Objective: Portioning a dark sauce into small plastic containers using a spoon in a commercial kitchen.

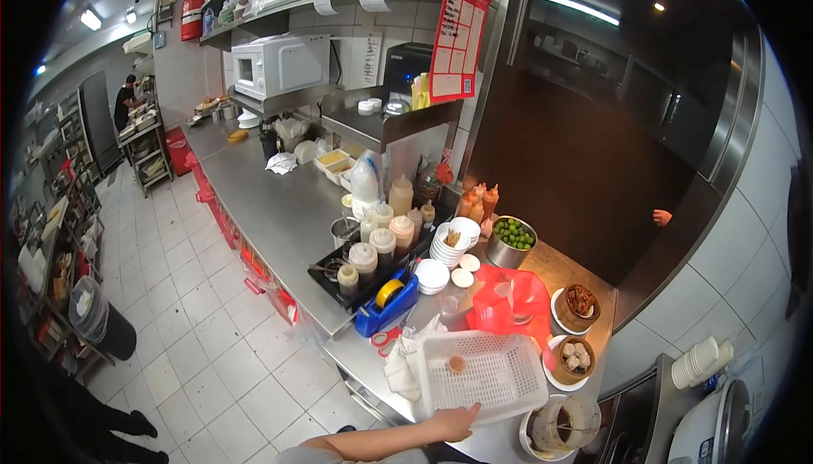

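At the bottom centre, my left hand (454, 424) is at the near rim of a white perforated plastic basket (521, 362), one digit over the edge and the others hidden. A small round tub (456, 364) with orange-brown contents sits in the basket. My right hand is out of view. Beside the basket's near right corner, a clear container of dark sauce (565, 424) stands on a white bowl (530, 445). Bamboo steamers of siu mai dumplings (575, 357) and braised brown pieces (579, 301) rest on white plates. A red plastic bag (508, 302) lies behind the basket.
A white cloth (401, 369), red-handled scissors (385, 338) and a blue tape dispenser (389, 302) lie left of the basket. Squeeze bottles (382, 245) fill a black tray. A pot of green limes (513, 235) stands farther back. Another person's hand (662, 217) shows beyond the pass-through.
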A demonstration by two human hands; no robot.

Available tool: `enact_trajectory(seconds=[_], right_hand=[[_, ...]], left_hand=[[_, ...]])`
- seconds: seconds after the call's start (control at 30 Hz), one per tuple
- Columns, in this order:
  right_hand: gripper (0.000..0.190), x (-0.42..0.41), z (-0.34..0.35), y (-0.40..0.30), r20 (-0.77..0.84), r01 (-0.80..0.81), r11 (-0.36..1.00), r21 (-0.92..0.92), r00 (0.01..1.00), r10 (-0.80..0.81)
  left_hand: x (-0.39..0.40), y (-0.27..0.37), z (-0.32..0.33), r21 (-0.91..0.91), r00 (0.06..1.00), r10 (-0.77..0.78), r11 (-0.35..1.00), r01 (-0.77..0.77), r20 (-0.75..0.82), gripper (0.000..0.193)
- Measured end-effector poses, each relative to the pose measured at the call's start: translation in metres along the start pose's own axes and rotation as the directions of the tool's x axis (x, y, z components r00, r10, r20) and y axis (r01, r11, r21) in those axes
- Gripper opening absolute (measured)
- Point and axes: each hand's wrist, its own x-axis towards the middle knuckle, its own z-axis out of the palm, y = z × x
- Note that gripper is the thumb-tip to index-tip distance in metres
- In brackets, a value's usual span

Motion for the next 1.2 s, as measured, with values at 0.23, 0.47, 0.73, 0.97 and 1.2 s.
enact_trajectory(seconds=[0.23,0.47,0.73,0.97,1.2], right_hand=[[0.049,-0.094,0.077,-0.192,0.126,0.243,0.968,0.06,0.96,-0.249],[0.046,-0.099,0.146,-0.343,0.449,0.66,0.743,-0.114,0.701,-0.554],[0.047,-0.072,0.216,-0.481,0.803,0.904,0.41,-0.118,0.33,-0.497],[0.051,-0.014,0.335,-0.508,0.871,0.914,0.292,-0.28,0.37,-0.323],[0.054,0.037,0.439,-0.576,0.851,0.919,0.162,-0.358,0.393,-0.349]], left_hand=[[-0.071,-0.057,-0.105,-0.094,0.866,0.497,0.866,-0.491,0.055,0.056],[-0.151,-0.127,-0.183,-0.061,0.928,0.365,0.931,-0.361,0.082,0.051],[-0.228,-0.165,-0.171,-0.168,0.97,0.17,0.965,-0.2,-0.176,0.05],[-0.298,-0.23,-0.161,-0.336,0.981,-0.131,0.939,0.076,-0.143,0.053],[-0.339,-0.308,-0.184,-0.453,0.903,-0.312,0.878,0.155,-0.296,0.053]])
